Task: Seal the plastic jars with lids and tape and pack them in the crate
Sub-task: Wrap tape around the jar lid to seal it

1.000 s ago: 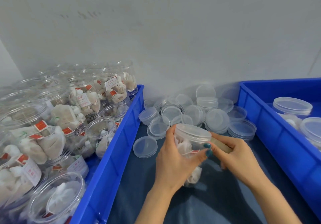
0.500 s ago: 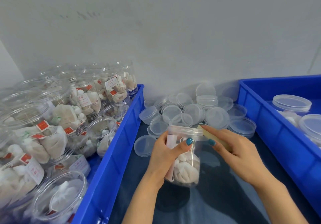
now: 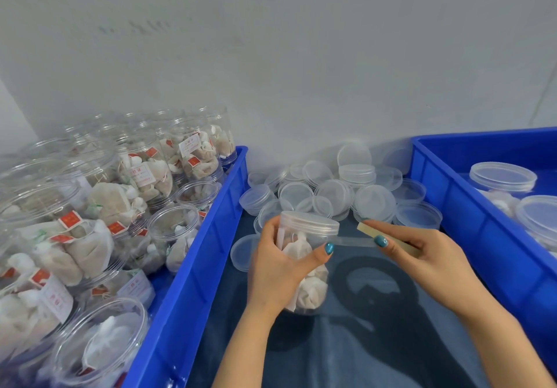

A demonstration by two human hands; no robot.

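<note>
My left hand (image 3: pixel 284 264) grips a clear plastic jar (image 3: pixel 307 267) filled with white sachets, its clear lid (image 3: pixel 309 223) on top. The thumb presses on the jar's side just below the lid. My right hand (image 3: pixel 422 255) holds a small roll of clear tape (image 3: pixel 388 238) to the right of the jar. A strip of tape (image 3: pixel 352 241) stretches from the roll to the jar under my left thumb. A pile of loose clear lids (image 3: pixel 346 191) lies behind the jar.
A blue crate (image 3: pixel 193 267) on the left holds several open jars (image 3: pixel 126 216) of sachets. A second blue crate (image 3: pixel 470 207) on the right holds lidded jars (image 3: pixel 501 176). A dark blue cloth (image 3: pixel 376 327) covers the surface between them. A grey wall stands behind.
The jar has been tilted back toward upright in my left hand. My right hand moved right, drawing a strip of tape out from the jar.
</note>
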